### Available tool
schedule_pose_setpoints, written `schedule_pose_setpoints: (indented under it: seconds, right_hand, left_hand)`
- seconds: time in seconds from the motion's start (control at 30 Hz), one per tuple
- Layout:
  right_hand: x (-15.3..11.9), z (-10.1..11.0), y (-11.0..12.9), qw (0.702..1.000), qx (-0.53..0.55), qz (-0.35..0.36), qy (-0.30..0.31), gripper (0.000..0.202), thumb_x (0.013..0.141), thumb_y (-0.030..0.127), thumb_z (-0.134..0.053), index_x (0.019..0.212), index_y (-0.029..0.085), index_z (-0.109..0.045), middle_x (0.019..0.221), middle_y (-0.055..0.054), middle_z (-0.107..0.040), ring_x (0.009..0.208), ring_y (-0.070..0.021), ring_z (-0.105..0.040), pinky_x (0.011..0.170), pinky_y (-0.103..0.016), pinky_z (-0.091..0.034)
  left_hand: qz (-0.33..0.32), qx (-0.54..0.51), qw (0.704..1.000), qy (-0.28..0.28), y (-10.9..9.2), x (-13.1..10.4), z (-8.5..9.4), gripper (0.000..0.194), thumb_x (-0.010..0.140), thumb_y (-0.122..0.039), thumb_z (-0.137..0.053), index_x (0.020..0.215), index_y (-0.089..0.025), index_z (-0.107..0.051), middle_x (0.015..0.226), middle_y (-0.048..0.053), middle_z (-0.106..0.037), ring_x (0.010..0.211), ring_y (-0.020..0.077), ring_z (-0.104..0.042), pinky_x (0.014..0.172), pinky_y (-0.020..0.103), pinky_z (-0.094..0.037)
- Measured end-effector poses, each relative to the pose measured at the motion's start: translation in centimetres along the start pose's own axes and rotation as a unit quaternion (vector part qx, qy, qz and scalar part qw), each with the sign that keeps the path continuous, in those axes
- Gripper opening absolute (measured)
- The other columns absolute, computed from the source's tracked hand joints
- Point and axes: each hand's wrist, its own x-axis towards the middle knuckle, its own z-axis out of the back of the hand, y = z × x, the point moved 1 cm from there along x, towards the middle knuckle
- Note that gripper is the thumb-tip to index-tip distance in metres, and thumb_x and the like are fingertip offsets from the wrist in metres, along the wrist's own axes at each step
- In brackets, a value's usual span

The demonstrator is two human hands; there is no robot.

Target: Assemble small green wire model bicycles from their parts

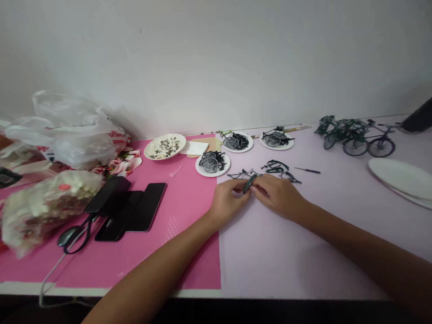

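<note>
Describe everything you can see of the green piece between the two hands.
The green piece is small, slim and elongated, dark green with a slight sheen; whether it is plastic or painted metal can't be told. It slants, its far end leaning right, toward the wall. Fingers of the left hand and right hand touch it and partly cover it, over the lavender part of the table. Finer details are too small to make out.
</note>
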Motion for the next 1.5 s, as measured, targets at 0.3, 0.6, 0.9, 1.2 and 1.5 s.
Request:
schedule_pose_setpoints:
  seconds: [0.3,0.6,0.9,1.2,1.5]
  right_hand:
    - [0.3,0.5,0.0,0.99,-0.106,0.093,-0.006,0.026,0.105,0.018,-0.048,0.083,0.019,-0.062,0.074,-0.003,-0.064,0.075,-0.0195,-0.06,0.061,-0.03,-0.039]
    - [-0.3,-0.3,-0.3,0.999,-0.004,-0.016,0.031,0.024,0.103,0.022,-0.047,0.082,0.021,-0.058,0.074,-0.001,-0.063,0.067,-0.0166,-0.059,0.058,-0.028,-0.037]
    - [-0.1,-0.1,-0.4,0.993,0.07,-0.056,-0.072,0.019,0.104,0.027,-0.052,0.088,0.021,-0.062,0.075,-0.001,-0.067,0.062,-0.0166,-0.061,0.058,-0.029,-0.046]
    - [-0.1,0.2,0.0,0.973,0.041,0.028,-0.226,0.014,0.097,0.015,-0.067,0.107,0.023,-0.073,0.089,-0.003,-0.08,0.066,-0.0163,-0.073,0.059,-0.027,-0.059]
    - [0.2,0.8,-0.4,0.979,0.016,0.019,-0.203,0.01,0.098,0.017,-0.064,0.101,0.02,-0.073,0.082,-0.005,-0.078,0.063,-0.0167,-0.068,0.057,-0.029,-0.053]
  left_hand:
    - [-0.022,0.031,0.999,-0.003,0.1,-0.1,0.0,0.024,0.083,-0.012,-0.074,0.104,-0.019,-0.082,0.093,0.002,-0.082,0.08,0.0162,-0.073,0.08,0.026,-0.059]
    - [-0.036,0.059,0.998,0.003,0.1,-0.3,0.0,0.022,0.085,-0.014,-0.074,0.105,-0.021,-0.081,0.093,0.002,-0.082,0.081,0.0167,-0.073,0.08,0.027,-0.059]
    - [-0.096,0.047,0.994,-0.007,0.3,-0.3,-0.2,0.048,0.082,-0.014,-0.079,0.129,-0.021,-0.072,0.104,0.004,-0.081,0.087,0.0167,-0.073,0.085,0.029,-0.06]
    - [-0.112,0.019,0.993,-0.042,0.6,-0.2,-0.1,0.043,0.089,-0.021,-0.079,0.131,-0.019,-0.071,0.1,0.006,-0.081,0.086,0.0166,-0.075,0.082,0.029,-0.063]
    - [-0.086,0.01,0.995,-0.046,0.0,-0.4,-0.1,0.043,0.087,-0.027,-0.082,0.128,-0.02,-0.073,0.097,0.007,-0.081,0.074,0.0143,-0.073,0.069,0.025,-0.062]
